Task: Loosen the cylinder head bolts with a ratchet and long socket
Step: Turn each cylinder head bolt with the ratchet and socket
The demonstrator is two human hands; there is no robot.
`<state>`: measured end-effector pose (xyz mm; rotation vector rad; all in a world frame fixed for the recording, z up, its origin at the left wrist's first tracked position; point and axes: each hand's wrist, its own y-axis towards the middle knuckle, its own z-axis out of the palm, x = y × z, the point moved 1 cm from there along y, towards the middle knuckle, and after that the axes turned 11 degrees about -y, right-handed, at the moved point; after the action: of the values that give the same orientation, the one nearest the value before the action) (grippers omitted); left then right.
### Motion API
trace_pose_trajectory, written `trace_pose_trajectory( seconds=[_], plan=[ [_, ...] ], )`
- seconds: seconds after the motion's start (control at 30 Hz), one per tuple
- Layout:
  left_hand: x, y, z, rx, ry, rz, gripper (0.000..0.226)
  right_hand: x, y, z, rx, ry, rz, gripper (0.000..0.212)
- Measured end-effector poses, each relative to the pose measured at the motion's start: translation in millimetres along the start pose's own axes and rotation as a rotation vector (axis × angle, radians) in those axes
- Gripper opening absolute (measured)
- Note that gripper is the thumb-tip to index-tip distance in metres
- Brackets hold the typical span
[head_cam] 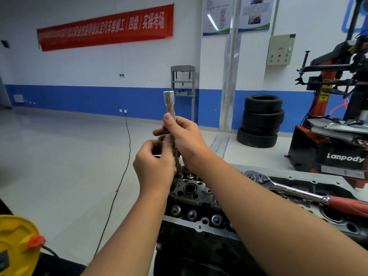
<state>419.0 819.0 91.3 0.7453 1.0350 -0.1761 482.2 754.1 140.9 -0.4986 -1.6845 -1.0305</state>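
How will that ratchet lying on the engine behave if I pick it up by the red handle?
The ratchet looks like solid metal, so probably stiff and heavy for its size. Its steel head sits far from the red handle, so it will likely feel head-heavy and dip at that end. The handle looks rubbery, so it probably won't slip. Lying flat on the engine, it seems unlikely to roll.

1. A workshop wall (99, 72), white above with a broad blue band (89, 100) along its base.
2. A long red banner (105, 26) with pale Chinese characters hangs high on the wall, slightly tilted.
3. Two printed posters (237, 14) hang to its right, beside a silver vertical duct (230, 76).
4. A beige control box (279, 49) is mounted on the wall.
5. The pale, glossy tiled floor (59, 156) carries a thin black cable (127, 140) running from wall sockets.
6. A grey metal press frame (183, 86) stands against the wall.
7. Four black tyres (260, 120) are stacked near the wall.
8. A red and black tyre-changing machine (334, 136) marked "Lanpody" stands at right.
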Motion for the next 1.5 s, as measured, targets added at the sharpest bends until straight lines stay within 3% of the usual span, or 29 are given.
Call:
trace_pose_trajectory(
  seconds=[0.17, 0.33, 0.43, 0.6, 0.73, 0.87, 1.0, 1.13, 1.33, 1.5],
  plan=[
    [-0.5, 1.8, -1.3, -0.115, -0.025, -0.105, 0.033, 3.2, -3.2, 1.6, -0.029, -0.072, -0.032, 0.038],
    [0.9, 2.4, -0.4, -0.045, -0.012, -0.175, 0.030, 3.1, -4.4, 2.9, -0.043, -0.071, -0.037, 0.039],
    [-2.0, 1.4, 1.7, 0.052, -0.008, -0.155, 0.030, 2.5, -4.4, 2.3, -0.082, -0.080, -0.051, 0.028],
    [-1.0, -1.6, 6.6, 0.208, -0.030, -0.109, 0.031, 2.5, -1.4, 2.2, -0.085, -0.120, -0.049, 0.027],
    [4.8, 2.3, 3.6, 0.145, 0.046, -0.029, 0.017, 4.6, -5.5, 4.5, -0.018, -0.016, -0.028, 0.030],
    [5.5, 3.0, 1.1, 0.074, 0.061, -0.006, 0.030, 3.6, -9.9, 3.8, 0.057, 0.072, -0.015, 0.016],
    [3.2, 1.3, 3.1, 0.161, -0.016, -0.069, 0.012, 4.9, -9.6, 6.6, 0.040, -0.003, -0.030, 0.027],
    [1.1, -1.7, 6.5, 0.274, -0.044, -0.100, 0.023, 6.0, -8.1, 3.0, 0.015, -0.041, -0.020, 0.035],
    [3.0, -1.5, 3.6, 0.127, 0.149, 0.048, 0.031, 5.0, -10.1, 1.4, 0.033, 0.019, -0.024, 0.019],
    [1.1, -3.1, 5.7, 0.200, 0.004, 0.030, 0.016, 10.3, -9.5, -0.4, -0.004, -0.031, 0.007, 0.039]
  ],
)
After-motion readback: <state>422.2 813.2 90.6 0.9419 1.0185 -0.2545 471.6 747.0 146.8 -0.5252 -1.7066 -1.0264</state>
